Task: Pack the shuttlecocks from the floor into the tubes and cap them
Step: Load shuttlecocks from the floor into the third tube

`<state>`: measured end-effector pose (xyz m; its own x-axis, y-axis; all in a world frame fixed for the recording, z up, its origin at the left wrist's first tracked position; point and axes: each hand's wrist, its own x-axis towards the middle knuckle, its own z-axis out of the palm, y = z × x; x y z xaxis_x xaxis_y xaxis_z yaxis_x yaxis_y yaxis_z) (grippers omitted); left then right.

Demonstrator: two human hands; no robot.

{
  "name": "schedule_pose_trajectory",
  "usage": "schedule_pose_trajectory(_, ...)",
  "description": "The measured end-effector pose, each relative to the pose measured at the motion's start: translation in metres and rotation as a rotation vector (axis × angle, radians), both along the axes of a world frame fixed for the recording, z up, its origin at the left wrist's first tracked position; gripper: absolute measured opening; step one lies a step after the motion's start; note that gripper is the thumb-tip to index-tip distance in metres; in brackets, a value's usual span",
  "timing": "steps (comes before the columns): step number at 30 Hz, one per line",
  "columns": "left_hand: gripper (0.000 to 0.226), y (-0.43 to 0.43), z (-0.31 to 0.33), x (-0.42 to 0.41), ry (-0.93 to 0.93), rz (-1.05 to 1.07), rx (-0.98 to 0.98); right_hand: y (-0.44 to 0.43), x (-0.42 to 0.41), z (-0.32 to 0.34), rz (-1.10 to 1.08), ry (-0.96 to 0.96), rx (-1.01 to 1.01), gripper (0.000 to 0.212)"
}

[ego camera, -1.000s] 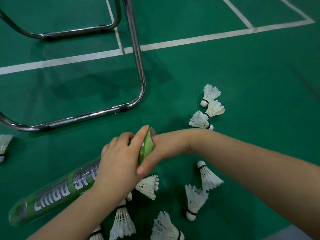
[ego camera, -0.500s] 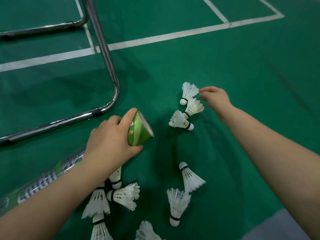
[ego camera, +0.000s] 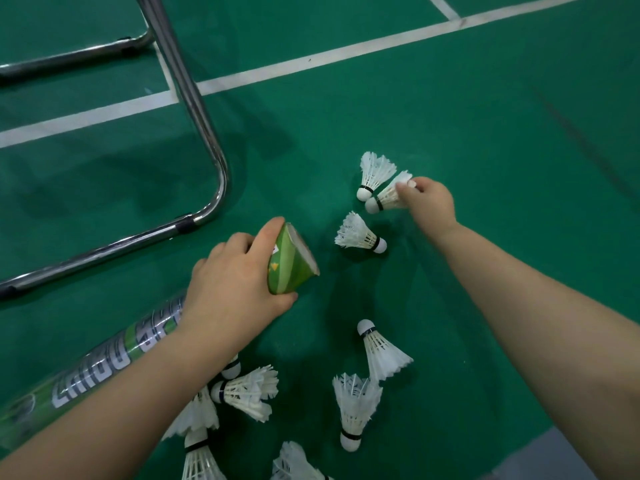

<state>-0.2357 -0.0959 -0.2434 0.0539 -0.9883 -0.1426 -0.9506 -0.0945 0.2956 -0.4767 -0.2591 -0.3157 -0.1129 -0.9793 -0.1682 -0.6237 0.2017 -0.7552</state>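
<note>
The left hand (ego camera: 235, 289) has its grip curled round the open end of a long green tube (ego camera: 291, 268), fingers on top and thumb below. The tube is smooth and shiny, with big silver letters on its side. It slants over the green floor (ego camera: 485, 133) (its other end runs off the left edge). Its round mouth has no cap and faces right.

The right hand (ego camera: 429, 202) reaches out. Its grip is pinched together on the feathers of one shuttlecock (ego camera: 386, 197). A second shuttlecock (ego camera: 374, 171) lies just beside it, and a third shuttlecock (ego camera: 358, 233) lies near. Each has a round white nose, a thin black band and a fan of stiff white feathers.

A heap of shuttlecocks (ego camera: 246, 391) lies under the left arm. A shiny bent metal frame (ego camera: 207, 133) stands at the left.
</note>
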Motion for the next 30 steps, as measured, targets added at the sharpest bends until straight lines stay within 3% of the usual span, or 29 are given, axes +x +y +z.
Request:
schedule_pose_trajectory(5, 0.094, 0.003, 0.001, 0.0, 0.004, 0.002, -0.019, 0.023, 0.011, 0.044, -0.052, -0.089, -0.176, 0.039)
schedule_pose_trajectory(8, 0.094, 0.009, 0.004, 0.0, 0.002, -0.008, -0.029, 0.051, 0.03, 0.068, 0.03, -0.191, -0.251, 0.039)
schedule_pose_trajectory(16, 0.096, 0.018, 0.013, -0.003, 0.024, 0.0, -0.032, 0.123, 0.092, 0.072, 0.369, -0.289, -0.111, 0.045)
schedule_pose_trajectory(18, 0.097, 0.022, 0.015, -0.001, 0.036, 0.023, -0.033, 0.131, 0.098, 0.075, 0.44, -0.313, -0.047, 0.042)
schedule_pose_trajectory(22, 0.097, 0.029, 0.02, 0.002, 0.054, 0.032, -0.047, 0.135, 0.099, 0.085, 0.608, -0.459, 0.229, 0.055)
schedule_pose_trajectory(26, 0.096, 0.036, 0.027, 0.005, 0.075, 0.025, -0.068, 0.121, 0.089, 0.109, 0.847, -0.402, 0.569, 0.057)
schedule_pose_trajectory(30, 0.095, 0.041, 0.036, 0.003, 0.112, -0.001, -0.111, 0.111, 0.086, 0.133, 1.069, -0.377, 0.762, 0.042)
